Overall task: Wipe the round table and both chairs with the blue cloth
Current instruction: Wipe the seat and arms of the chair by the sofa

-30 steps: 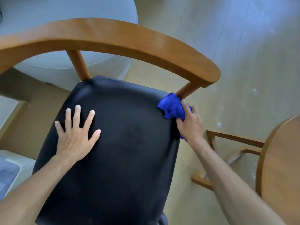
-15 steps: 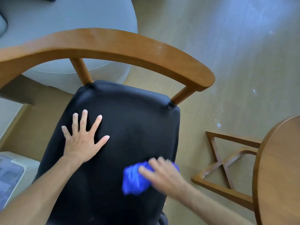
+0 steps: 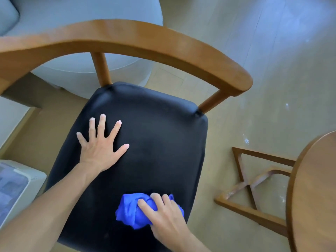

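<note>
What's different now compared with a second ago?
The right hand carried the bunched blue cloth from the black padded chair seat's far right corner to its near edge, then slightly leftward. The left hand stayed flat on the seat.

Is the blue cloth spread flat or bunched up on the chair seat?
Bunched up. The blue cloth forms a crumpled wad with visible folds under the right hand, on the black seat.
</note>
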Demonstrator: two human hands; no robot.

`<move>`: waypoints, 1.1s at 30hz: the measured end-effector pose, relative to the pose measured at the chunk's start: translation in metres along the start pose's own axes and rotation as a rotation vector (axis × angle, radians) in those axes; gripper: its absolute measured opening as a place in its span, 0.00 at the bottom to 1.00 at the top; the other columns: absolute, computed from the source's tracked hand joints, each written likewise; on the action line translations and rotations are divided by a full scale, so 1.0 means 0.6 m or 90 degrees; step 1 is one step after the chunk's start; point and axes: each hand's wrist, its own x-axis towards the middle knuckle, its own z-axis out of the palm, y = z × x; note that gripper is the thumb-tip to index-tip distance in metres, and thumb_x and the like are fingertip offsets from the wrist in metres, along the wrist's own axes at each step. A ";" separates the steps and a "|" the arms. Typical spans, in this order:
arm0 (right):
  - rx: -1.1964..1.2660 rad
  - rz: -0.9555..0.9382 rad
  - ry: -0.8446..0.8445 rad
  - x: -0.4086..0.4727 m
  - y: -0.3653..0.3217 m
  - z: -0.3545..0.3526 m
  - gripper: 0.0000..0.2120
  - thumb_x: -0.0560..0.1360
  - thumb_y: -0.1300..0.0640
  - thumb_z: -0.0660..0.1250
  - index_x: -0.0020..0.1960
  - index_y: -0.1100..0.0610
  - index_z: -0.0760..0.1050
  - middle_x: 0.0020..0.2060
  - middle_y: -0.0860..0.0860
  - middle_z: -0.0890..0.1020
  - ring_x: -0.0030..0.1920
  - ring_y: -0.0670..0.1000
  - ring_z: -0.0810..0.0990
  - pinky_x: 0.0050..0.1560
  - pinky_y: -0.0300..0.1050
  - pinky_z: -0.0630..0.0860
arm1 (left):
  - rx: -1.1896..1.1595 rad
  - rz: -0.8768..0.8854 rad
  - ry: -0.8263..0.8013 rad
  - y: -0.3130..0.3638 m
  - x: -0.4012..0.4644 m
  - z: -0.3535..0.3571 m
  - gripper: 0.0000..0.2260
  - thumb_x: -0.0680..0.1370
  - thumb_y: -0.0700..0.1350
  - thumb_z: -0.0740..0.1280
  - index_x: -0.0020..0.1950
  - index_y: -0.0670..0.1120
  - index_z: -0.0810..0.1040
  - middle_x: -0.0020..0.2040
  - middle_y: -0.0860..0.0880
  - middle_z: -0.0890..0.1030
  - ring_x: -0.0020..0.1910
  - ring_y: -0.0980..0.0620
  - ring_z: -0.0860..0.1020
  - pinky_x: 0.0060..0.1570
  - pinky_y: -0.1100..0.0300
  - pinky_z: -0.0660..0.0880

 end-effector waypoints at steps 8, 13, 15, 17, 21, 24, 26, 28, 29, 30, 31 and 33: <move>-0.143 0.134 0.171 0.189 0.197 -0.149 0.26 0.69 0.61 0.65 0.67 0.52 0.72 0.56 0.59 0.75 0.47 0.62 0.75 0.41 0.55 0.77 | -0.001 0.008 0.017 -0.004 0.000 0.007 0.37 0.73 0.72 0.53 0.78 0.62 0.44 0.79 0.48 0.37 0.77 0.43 0.36 0.68 0.31 0.52; -0.108 0.390 0.254 0.218 0.290 -0.179 0.25 0.75 0.59 0.61 0.72 0.52 0.64 0.57 0.59 0.71 0.51 0.62 0.73 0.46 0.53 0.72 | 0.018 0.008 0.012 -0.005 0.003 0.015 0.38 0.72 0.73 0.49 0.77 0.62 0.40 0.78 0.48 0.34 0.76 0.42 0.34 0.69 0.31 0.52; 0.028 0.494 0.291 0.206 0.267 -0.155 0.25 0.74 0.58 0.62 0.71 0.52 0.64 0.56 0.58 0.72 0.53 0.63 0.74 0.49 0.53 0.72 | 0.011 0.006 0.011 -0.006 0.003 0.014 0.38 0.72 0.74 0.49 0.77 0.62 0.40 0.78 0.48 0.34 0.76 0.42 0.33 0.69 0.31 0.53; 0.123 0.603 0.323 0.195 0.243 -0.142 0.23 0.74 0.57 0.63 0.69 0.52 0.65 0.55 0.59 0.73 0.52 0.64 0.76 0.49 0.53 0.72 | 0.018 0.009 0.011 -0.005 0.005 0.013 0.38 0.71 0.74 0.47 0.77 0.62 0.39 0.78 0.47 0.34 0.75 0.41 0.34 0.68 0.30 0.53; 0.015 0.489 0.276 0.157 0.150 -0.103 0.24 0.70 0.59 0.68 0.66 0.56 0.71 0.52 0.57 0.74 0.47 0.62 0.76 0.42 0.49 0.73 | 0.011 0.012 0.000 -0.003 0.008 0.010 0.39 0.71 0.74 0.46 0.77 0.62 0.39 0.78 0.47 0.34 0.76 0.40 0.34 0.68 0.30 0.52; -0.035 0.221 0.184 0.074 0.024 -0.020 0.26 0.58 0.61 0.74 0.57 0.57 0.79 0.43 0.56 0.78 0.35 0.58 0.75 0.31 0.46 0.76 | 0.001 0.020 -0.025 -0.008 0.009 0.006 0.38 0.72 0.73 0.49 0.77 0.62 0.38 0.77 0.48 0.33 0.76 0.41 0.33 0.68 0.30 0.51; -0.073 0.077 0.111 0.013 -0.038 0.035 0.22 0.58 0.59 0.70 0.52 0.52 0.81 0.40 0.54 0.80 0.31 0.56 0.75 0.29 0.43 0.74 | -0.018 0.040 -0.041 -0.015 0.010 -0.001 0.37 0.74 0.71 0.53 0.77 0.62 0.40 0.77 0.49 0.33 0.76 0.42 0.33 0.69 0.31 0.51; -0.116 -0.034 0.069 -0.022 -0.059 0.063 0.17 0.64 0.61 0.62 0.49 0.48 0.81 0.37 0.52 0.80 0.28 0.53 0.73 0.29 0.42 0.74 | -0.027 0.068 -0.047 -0.027 0.002 -0.009 0.35 0.76 0.67 0.56 0.78 0.61 0.43 0.78 0.49 0.34 0.76 0.43 0.34 0.71 0.33 0.51; -0.139 -0.089 0.061 -0.026 -0.055 0.062 0.17 0.66 0.62 0.60 0.48 0.47 0.80 0.36 0.51 0.80 0.28 0.53 0.72 0.29 0.42 0.74 | -0.025 0.081 -0.048 -0.038 -0.006 -0.012 0.34 0.77 0.66 0.57 0.78 0.61 0.45 0.78 0.50 0.35 0.77 0.44 0.35 0.72 0.34 0.52; -0.167 -0.137 0.056 -0.018 -0.044 0.050 0.16 0.67 0.62 0.60 0.48 0.47 0.79 0.35 0.51 0.79 0.28 0.53 0.72 0.29 0.43 0.74 | -0.024 0.084 -0.051 -0.050 -0.016 -0.012 0.34 0.77 0.64 0.58 0.78 0.60 0.46 0.78 0.50 0.35 0.77 0.45 0.35 0.72 0.35 0.53; -0.194 -0.180 0.060 0.000 -0.029 0.030 0.15 0.67 0.61 0.63 0.50 0.47 0.77 0.36 0.51 0.79 0.29 0.53 0.72 0.30 0.44 0.74 | -0.027 0.076 -0.055 -0.065 -0.028 -0.012 0.33 0.78 0.62 0.58 0.78 0.60 0.46 0.78 0.51 0.35 0.77 0.46 0.36 0.72 0.35 0.55; -0.227 -0.204 0.071 0.061 0.010 -0.021 0.19 0.62 0.57 0.71 0.53 0.48 0.77 0.39 0.52 0.78 0.31 0.55 0.74 0.31 0.46 0.74 | -0.032 0.055 -0.063 -0.095 -0.051 -0.009 0.32 0.79 0.59 0.59 0.78 0.59 0.47 0.78 0.51 0.36 0.77 0.46 0.38 0.71 0.38 0.60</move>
